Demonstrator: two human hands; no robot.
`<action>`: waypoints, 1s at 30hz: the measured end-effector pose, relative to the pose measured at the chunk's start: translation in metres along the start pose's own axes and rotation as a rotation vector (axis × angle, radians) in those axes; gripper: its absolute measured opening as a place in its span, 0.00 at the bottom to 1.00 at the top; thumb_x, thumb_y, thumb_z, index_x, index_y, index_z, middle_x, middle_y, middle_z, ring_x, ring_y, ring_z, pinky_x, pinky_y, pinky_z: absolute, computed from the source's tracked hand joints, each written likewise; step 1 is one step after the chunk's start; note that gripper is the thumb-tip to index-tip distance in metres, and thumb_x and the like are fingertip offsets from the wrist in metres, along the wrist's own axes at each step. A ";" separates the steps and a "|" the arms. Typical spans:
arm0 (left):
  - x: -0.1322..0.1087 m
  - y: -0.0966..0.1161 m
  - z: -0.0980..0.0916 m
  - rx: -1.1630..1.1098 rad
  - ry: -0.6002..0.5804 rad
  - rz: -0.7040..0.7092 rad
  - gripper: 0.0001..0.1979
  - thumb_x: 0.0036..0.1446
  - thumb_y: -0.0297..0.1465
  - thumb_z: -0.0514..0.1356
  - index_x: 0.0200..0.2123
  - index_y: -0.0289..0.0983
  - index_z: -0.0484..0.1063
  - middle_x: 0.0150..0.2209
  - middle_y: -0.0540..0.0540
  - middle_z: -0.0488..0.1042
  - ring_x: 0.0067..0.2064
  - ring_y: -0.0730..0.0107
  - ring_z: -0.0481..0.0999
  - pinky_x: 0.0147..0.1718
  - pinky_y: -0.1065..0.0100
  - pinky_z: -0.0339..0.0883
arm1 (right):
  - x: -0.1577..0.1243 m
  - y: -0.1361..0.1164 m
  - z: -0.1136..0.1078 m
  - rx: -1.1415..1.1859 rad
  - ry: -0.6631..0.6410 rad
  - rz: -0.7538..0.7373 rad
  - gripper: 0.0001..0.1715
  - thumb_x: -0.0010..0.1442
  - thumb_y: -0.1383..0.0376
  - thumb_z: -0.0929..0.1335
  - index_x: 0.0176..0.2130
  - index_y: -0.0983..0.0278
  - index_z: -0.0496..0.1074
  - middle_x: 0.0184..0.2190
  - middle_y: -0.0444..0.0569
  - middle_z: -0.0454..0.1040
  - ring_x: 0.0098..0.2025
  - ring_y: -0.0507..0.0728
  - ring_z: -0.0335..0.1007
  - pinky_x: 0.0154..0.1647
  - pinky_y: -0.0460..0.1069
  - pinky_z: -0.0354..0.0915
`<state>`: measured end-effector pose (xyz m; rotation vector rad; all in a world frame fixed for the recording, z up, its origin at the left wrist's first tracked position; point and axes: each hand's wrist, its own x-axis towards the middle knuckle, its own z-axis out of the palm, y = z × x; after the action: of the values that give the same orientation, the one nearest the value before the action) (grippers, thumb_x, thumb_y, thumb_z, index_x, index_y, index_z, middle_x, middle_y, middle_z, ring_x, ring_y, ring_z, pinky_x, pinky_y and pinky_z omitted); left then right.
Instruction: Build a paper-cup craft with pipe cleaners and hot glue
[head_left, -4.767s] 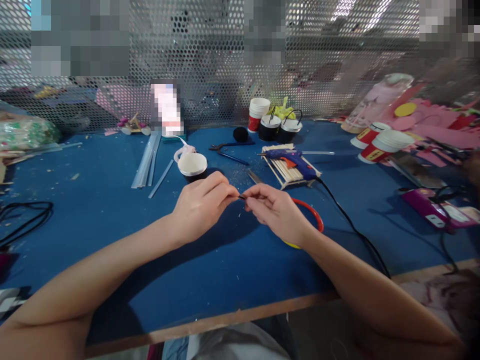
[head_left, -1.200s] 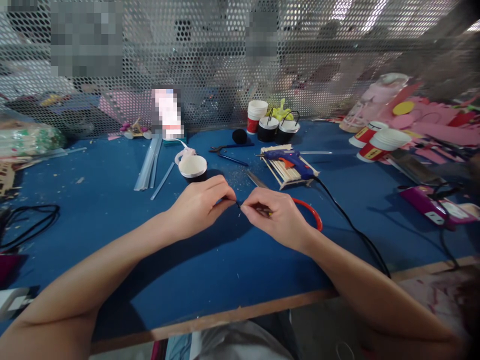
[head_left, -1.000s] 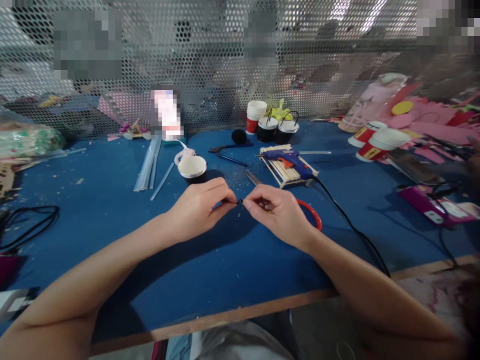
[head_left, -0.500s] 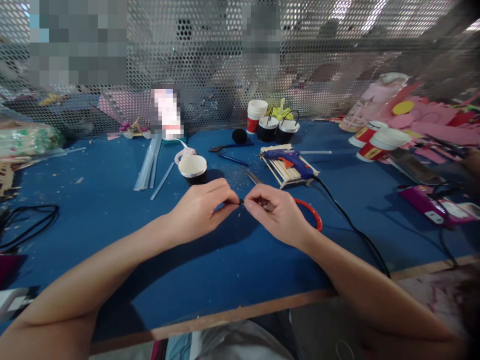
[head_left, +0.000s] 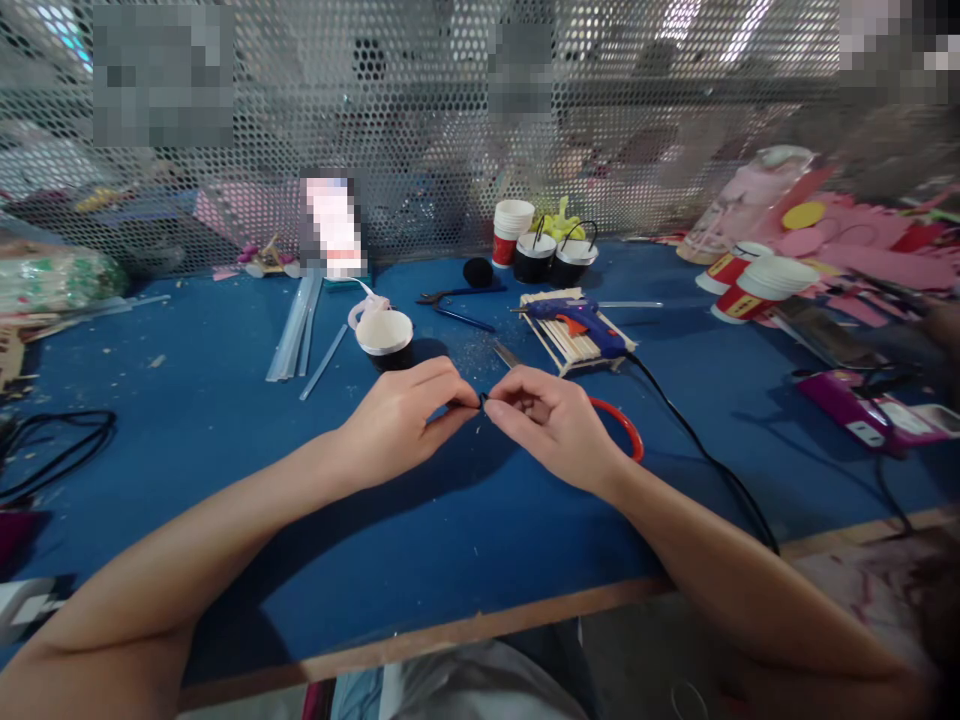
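My left hand [head_left: 401, 415] and my right hand [head_left: 551, 425] meet fingertip to fingertip over the blue table [head_left: 225, 420]. Both pinch a small thin black piece [head_left: 481, 400] between thumb and forefinger; it is too small to name. My right hand lies over red-handled scissors [head_left: 624, 432], whose blades point away behind my fingers. A black paper cup with a white inside [head_left: 385, 337] stands just beyond my left hand.
A blue glue gun [head_left: 579, 322] rests on a rack of wooden sticks, its black cord [head_left: 705, 460] running to the front edge. Clear glue sticks [head_left: 294, 325], black pliers [head_left: 454, 297], small bucket cups [head_left: 556, 256] and lying paper cups [head_left: 757, 285] sit farther back. A perforated metal screen closes the rear.
Both hands stay pinched together at the same spot; only the fingers shift slightly around the small black piece.
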<state>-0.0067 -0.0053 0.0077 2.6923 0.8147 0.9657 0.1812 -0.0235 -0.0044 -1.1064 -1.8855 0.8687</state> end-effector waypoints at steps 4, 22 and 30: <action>0.000 0.000 0.001 0.001 -0.011 0.004 0.07 0.56 0.28 0.53 0.33 0.33 0.70 0.30 0.46 0.70 0.31 0.76 0.69 0.30 0.74 0.64 | 0.002 0.001 0.002 -0.002 0.013 0.005 0.10 0.57 0.62 0.64 0.28 0.65 0.67 0.23 0.44 0.65 0.23 0.48 0.57 0.23 0.45 0.57; 0.000 0.002 -0.002 0.045 -0.005 0.005 0.06 0.56 0.27 0.54 0.34 0.34 0.70 0.31 0.45 0.71 0.32 0.76 0.70 0.30 0.74 0.65 | 0.003 0.006 0.001 -0.004 0.043 -0.013 0.09 0.57 0.63 0.63 0.28 0.65 0.67 0.24 0.44 0.66 0.26 0.49 0.60 0.26 0.44 0.58; 0.000 0.002 -0.006 0.085 0.008 0.046 0.06 0.56 0.26 0.53 0.34 0.33 0.69 0.32 0.45 0.70 0.33 0.75 0.70 0.32 0.73 0.66 | 0.002 0.008 0.002 -0.108 0.007 -0.090 0.07 0.57 0.66 0.63 0.28 0.65 0.67 0.24 0.44 0.64 0.24 0.48 0.57 0.25 0.44 0.56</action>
<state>-0.0090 -0.0072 0.0129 2.7930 0.8169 0.9730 0.1817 -0.0194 -0.0113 -1.0780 -1.9807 0.7190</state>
